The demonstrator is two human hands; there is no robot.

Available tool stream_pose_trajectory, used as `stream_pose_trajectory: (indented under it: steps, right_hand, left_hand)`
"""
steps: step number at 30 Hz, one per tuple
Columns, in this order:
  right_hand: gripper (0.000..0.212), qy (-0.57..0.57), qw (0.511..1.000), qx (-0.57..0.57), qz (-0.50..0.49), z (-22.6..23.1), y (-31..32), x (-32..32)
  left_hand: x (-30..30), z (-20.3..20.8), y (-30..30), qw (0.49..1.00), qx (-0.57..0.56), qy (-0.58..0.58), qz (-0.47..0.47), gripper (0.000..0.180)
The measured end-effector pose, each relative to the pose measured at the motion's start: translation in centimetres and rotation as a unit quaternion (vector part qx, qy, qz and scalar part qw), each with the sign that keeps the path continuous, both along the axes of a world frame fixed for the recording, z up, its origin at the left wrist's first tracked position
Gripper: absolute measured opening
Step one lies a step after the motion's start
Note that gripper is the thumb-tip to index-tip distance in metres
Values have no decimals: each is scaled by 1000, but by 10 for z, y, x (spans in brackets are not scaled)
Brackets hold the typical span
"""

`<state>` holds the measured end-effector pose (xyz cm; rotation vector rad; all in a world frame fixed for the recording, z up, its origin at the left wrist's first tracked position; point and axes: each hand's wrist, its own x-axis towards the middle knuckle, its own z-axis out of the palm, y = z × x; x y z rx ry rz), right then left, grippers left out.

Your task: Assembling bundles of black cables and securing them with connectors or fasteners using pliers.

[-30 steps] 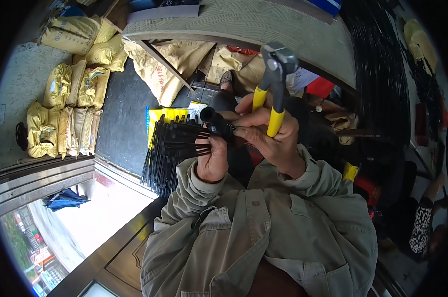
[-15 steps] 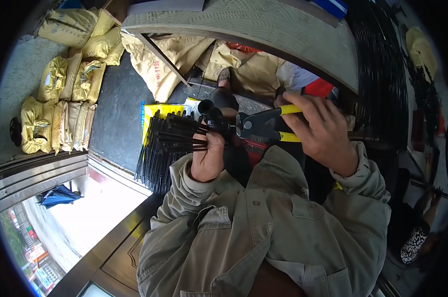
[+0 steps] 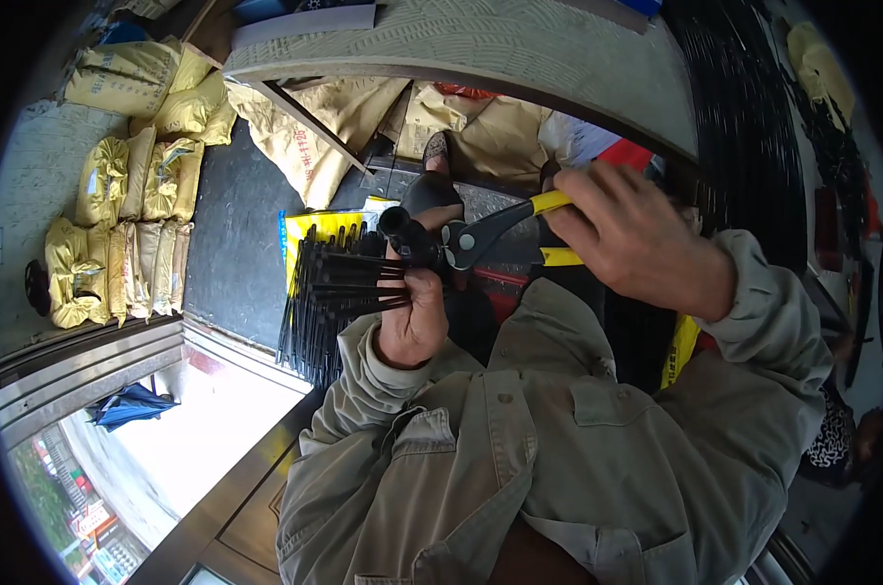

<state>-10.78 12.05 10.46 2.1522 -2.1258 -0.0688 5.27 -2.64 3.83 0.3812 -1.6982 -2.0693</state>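
My left hand (image 3: 418, 320) is closed around a bunch of thin black rods (image 3: 352, 283), its thumb pressed over them. Above that thumb sits a black plastic tube-shaped part (image 3: 398, 226) with a round hollow end. My right hand (image 3: 634, 232) grips a pair of yellow-handled cutters (image 3: 495, 234), fingers over the upper handle. The handles are spread, and the dark cutter head meets the right side of the black part. Whether the jaws have closed on anything is too small to tell.
A yellow printed bag (image 3: 305, 226) lies beneath the rods. Yellow sacks (image 3: 98, 180) are stacked at the far left. A grey worktop (image 3: 441, 41) spans the far side, with long black strands (image 3: 753, 146) hanging at the right. A door opening (image 3: 217, 409) is at the lower left.
The cutters and my right hand have shifted left, bringing the cutter head against the black part. My right elbow has swung outward. My left hand keeps its hold on the rods.
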Motion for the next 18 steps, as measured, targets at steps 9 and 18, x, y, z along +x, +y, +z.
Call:
stream_pose_trajectory:
  steps: [9,18]
  right_hand:
    - [24,-237,966,-94,27,-15,-5,-6]
    - [18,-546,776,314,-41,24,-5,-30]
  left_hand:
    - [5,-16,-16,998,21,27,-52,76]
    - [2,-21,-6,994,-13,57,-89,67]
